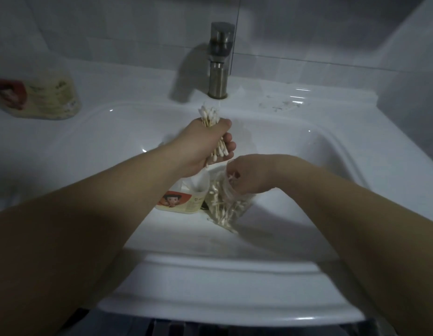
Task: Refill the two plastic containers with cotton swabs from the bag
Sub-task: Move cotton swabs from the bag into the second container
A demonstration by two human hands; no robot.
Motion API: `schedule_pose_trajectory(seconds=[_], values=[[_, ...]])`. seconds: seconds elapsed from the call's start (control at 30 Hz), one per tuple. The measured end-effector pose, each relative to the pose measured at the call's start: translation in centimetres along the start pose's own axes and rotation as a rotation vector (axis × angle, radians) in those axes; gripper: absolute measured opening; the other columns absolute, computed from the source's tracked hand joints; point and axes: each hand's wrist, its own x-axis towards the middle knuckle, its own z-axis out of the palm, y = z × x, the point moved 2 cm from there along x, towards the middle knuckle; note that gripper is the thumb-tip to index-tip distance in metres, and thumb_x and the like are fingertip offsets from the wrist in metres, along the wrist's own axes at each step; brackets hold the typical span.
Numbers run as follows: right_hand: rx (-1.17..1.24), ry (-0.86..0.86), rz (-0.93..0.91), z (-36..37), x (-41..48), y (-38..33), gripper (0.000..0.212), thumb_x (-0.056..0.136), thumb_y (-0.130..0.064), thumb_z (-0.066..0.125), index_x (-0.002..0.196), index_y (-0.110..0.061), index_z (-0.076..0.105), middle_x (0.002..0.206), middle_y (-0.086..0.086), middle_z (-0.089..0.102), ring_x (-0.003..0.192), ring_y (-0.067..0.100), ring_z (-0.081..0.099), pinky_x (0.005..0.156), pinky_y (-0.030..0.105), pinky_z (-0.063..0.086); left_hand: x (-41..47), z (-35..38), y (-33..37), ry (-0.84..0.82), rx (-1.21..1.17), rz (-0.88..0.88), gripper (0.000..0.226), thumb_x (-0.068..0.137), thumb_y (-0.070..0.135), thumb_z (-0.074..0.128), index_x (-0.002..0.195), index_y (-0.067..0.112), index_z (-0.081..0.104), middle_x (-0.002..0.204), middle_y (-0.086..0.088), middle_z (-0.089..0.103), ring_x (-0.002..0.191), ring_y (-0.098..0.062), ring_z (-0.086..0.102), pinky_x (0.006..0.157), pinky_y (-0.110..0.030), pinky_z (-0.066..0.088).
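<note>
a bundle of cotton swabs [209, 115] is held upright in the left hand [205, 144], whose grip is closed in a fist around the sticks, so that white tips show above the fist and below it. the fist is raised over the basin of a white sink [210, 270], just in front of a steel tap [219, 61]. a clear bag [218, 180] is seen lying in the basin, with loose swabs [222, 214] heaped in its lower end. the right hand [252, 175] is placed at the bag's mouth with fingers curled downward, a few swab tips showing beside them; whether anything is pinched in that grip cannot be told. a plastic container [179, 201] with an orange cartoon label is set in the basin just left of the bag and partly hidden under the left wrist, its top open. a second container [40, 95] with a red label is found on the counter [128, 88] at far left, well apart from the hands, its yellowish contents blurred.
</note>
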Motion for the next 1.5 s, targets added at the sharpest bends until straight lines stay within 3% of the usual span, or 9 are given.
schedule_pose_trajectory(seconds=[0.17,0.27,0.5,0.63,0.73,0.87,1.07,1.4,1.5], values=[[0.013,0.036,-0.081,0.4,0.3,-0.2,0.009,0.095,-0.031,0.058,0.093,-0.024,0.053,0.081,-0.010,0.050,0.078,0.016,0.053,0.061,0.022,0.034,-0.1,0.0,-0.2,-0.014,0.041,0.006,0.018,0.105,0.022,0.056,0.091,0.012,0.057,0.067,0.000,0.061,0.062,-0.012,0.066,0.070,-0.035,0.062],[0.016,0.088,-0.120,0.4,0.4,-0.4,0.025,0.095,-0.027,0.058,0.074,-0.035,0.048,0.075,-0.016,0.046,0.068,0.004,0.045,0.060,0.021,0.032,-0.1,0.0,-0.1,-0.023,0.058,0.007,0.017,0.106,0.022,0.055,0.091,0.014,0.056,0.068,0.001,0.061,0.062,-0.011,0.065,0.065,-0.030,0.060],[-0.014,0.269,-0.014,-1.3,0.1,1.0,0.030,0.090,-0.028,0.064,0.061,-0.021,0.064,0.055,-0.005,0.061,0.056,0.010,0.058,0.058,0.026,0.046,-0.3,-0.1,0.1,-0.044,0.118,0.039,0.017,0.106,0.022,0.053,0.092,0.013,0.056,0.071,-0.002,0.063,0.066,-0.014,0.067,0.073,-0.039,0.062],[0.086,0.342,0.043,-2.2,-0.4,2.1,0.026,0.088,-0.019,0.066,0.062,-0.023,0.066,0.057,-0.002,0.071,0.055,0.010,0.070,0.066,0.026,0.059,-0.2,-0.3,-0.2,-0.070,0.395,0.113,0.014,0.104,0.026,0.055,0.096,0.016,0.062,0.082,-0.006,0.074,0.081,-0.024,0.075,0.083,-0.053,0.062],[-0.018,0.392,0.008,-2.5,-0.6,2.5,0.030,0.090,-0.023,0.064,0.061,-0.023,0.062,0.064,0.000,0.067,0.063,0.018,0.065,0.063,0.028,0.052,-0.3,-0.4,-0.1,-0.064,0.638,0.179,0.019,0.098,0.032,0.055,0.085,0.021,0.064,0.082,0.000,0.076,0.086,-0.025,0.075,0.085,-0.049,0.060],[-0.029,0.456,-0.022,-2.7,-0.7,2.5,0.026,0.090,-0.026,0.065,0.065,-0.019,0.068,0.058,-0.001,0.060,0.054,0.011,0.051,0.054,0.024,0.040,0.0,-0.7,-0.1,-0.025,0.755,0.198,0.023,0.097,0.031,0.054,0.075,0.023,0.056,0.078,-0.001,0.067,0.083,-0.026,0.070,0.073,-0.039,0.054],[0.210,0.622,-0.003,-3.4,-1.3,2.6,0.011,0.092,-0.025,0.068,0.093,-0.022,0.078,0.062,-0.013,0.063,0.053,0.004,0.064,0.056,0.013,0.048,0.2,-0.8,-0.2,-0.030,0.820,0.233,0.028,0.100,0.029,0.053,0.073,0.027,0.050,0.068,0.007,0.054,0.065,-0.013,0.054,0.058,-0.028,0.037],[0.350,0.639,0.004,-4.2,-2.7,3.5,0.018,0.088,-0.016,0.064,0.094,-0.025,0.078,0.072,-0.004,0.073,0.058,0.010,0.070,0.058,0.025,0.060,0.4,-1.0,-0.4,-0.035,0.877,0.206,0.025,0.101,0.035,0.053,0.103,0.012,0.063,0.087,-0.004,0.066,0.069,-0.017,0.058,0.050,-0.026,0.038],[0.418,0.688,-0.017,-4.6,-3.2,3.9,0.019,0.087,-0.012,0.064,0.091,-0.025,0.077,0.069,-0.007,0.070,0.055,0.001,0.065,0.052,0.012,0.048,0.6,-1.1,-0.6,-0.030,0.869,0.168,0.028,0.101,0.038,0.054,0.107,0.012,0.063,0.083,-0.002,0.063,0.062,-0.014,0.055,0.039,-0.018,0.036]])
